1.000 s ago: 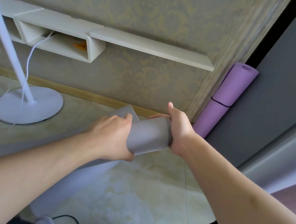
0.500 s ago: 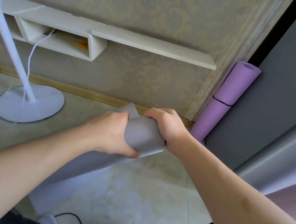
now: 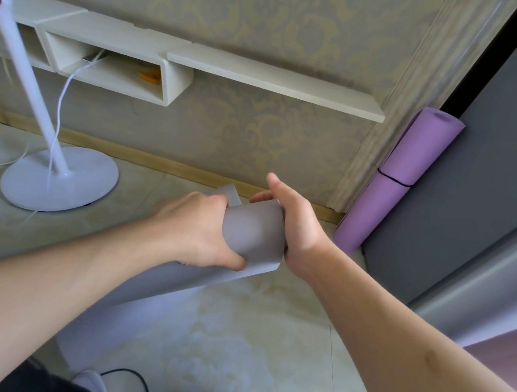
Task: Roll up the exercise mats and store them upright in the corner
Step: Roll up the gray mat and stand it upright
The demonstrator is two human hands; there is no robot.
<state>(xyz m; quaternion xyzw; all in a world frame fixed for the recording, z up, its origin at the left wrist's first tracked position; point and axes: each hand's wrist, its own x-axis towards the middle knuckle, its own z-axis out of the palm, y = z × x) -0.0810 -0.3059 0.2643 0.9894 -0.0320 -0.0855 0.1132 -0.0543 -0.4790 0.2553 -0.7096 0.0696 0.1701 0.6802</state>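
Grey mat [image 3: 252, 232]: a rolled tube held up off the floor [image 3: 236, 337], its right end near the middle of the view; the rest slopes down-left behind the left forearm, with a loose flap [image 3: 232, 193] poking up behind the roll.
Left hand [image 3: 198, 229]: curled round the roll from the left, thumb underneath, clamped on the grey mat.
Right hand [image 3: 292, 221]: palm flat against the roll's right end, thumb straight and pointing up, fingertips reaching over the far side; fingers mostly hidden by the roll.
Purple mat [image 3: 403, 176]: rolled, banded with 1 dark strap, leaning upright in the corner between the wall trim and a grey panel [image 3: 475, 186].
Open room: bare floor lies between the grey mat and the purple mat, and in front of the roll.
Edges: a white shelf [image 3: 272, 80] juts from the wall above the hands; a white lamp stand [image 3: 58, 179] sits on the floor to the left, well apart.
Hidden: the grey mat's lower end is cut off by the left arm; an orange item inside the shelf is too small to make out.
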